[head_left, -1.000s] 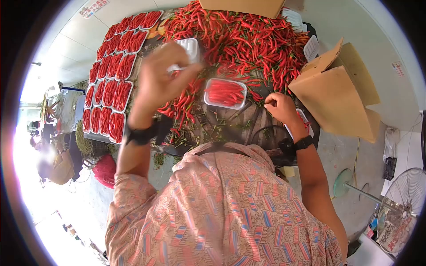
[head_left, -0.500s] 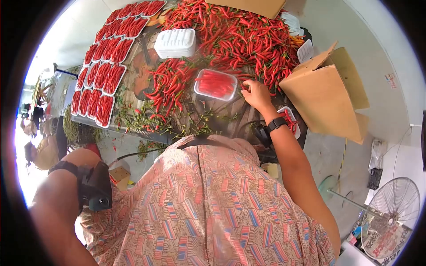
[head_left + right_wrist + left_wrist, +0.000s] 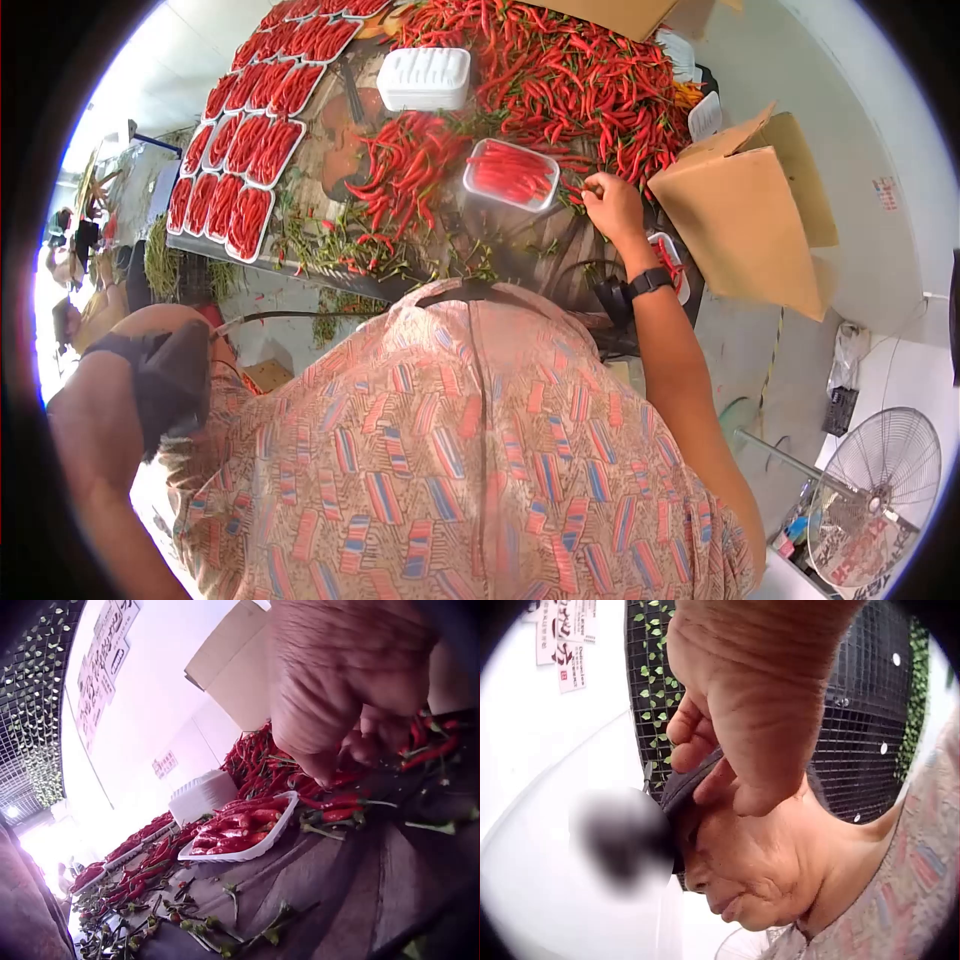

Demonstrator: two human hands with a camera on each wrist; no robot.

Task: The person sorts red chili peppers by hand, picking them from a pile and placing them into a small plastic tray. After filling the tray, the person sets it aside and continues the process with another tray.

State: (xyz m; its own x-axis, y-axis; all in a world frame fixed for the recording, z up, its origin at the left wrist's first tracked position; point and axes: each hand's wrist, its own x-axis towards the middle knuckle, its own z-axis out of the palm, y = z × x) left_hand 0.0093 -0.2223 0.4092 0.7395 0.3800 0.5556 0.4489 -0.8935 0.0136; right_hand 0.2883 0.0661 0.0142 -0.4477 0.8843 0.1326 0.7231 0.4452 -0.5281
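My left hand [image 3: 750, 690] is raised to a person's head in the left wrist view. Its curled fingers overlap the brim of a dark cap [image 3: 686, 784]; I cannot tell whether they grip it. Over the table, my right hand [image 3: 615, 208] pinches a red chili [image 3: 343, 779] at the edge of the loose pile, though its fingertips are partly hidden by the hand. Just left of that hand sits a white tray [image 3: 279, 827] filled with red chilies [image 3: 510, 172] lying side by side. A few loose chilies with green stems [image 3: 341, 814] lie between tray and hand.
A large chili heap [image 3: 590, 85] covers the table's back, with a smaller pile [image 3: 400, 170] left of the tray. Stacked white trays [image 3: 425, 82] stand behind it. Filled trays [image 3: 270, 90] line the left side. A cardboard box [image 3: 740, 225] borders the right; a fan [image 3: 875, 480] stands beyond.
My left hand has left the table near the stacked trays and risen to the head. My right hand has come closer to the filled tray and the loose chilies beside it.
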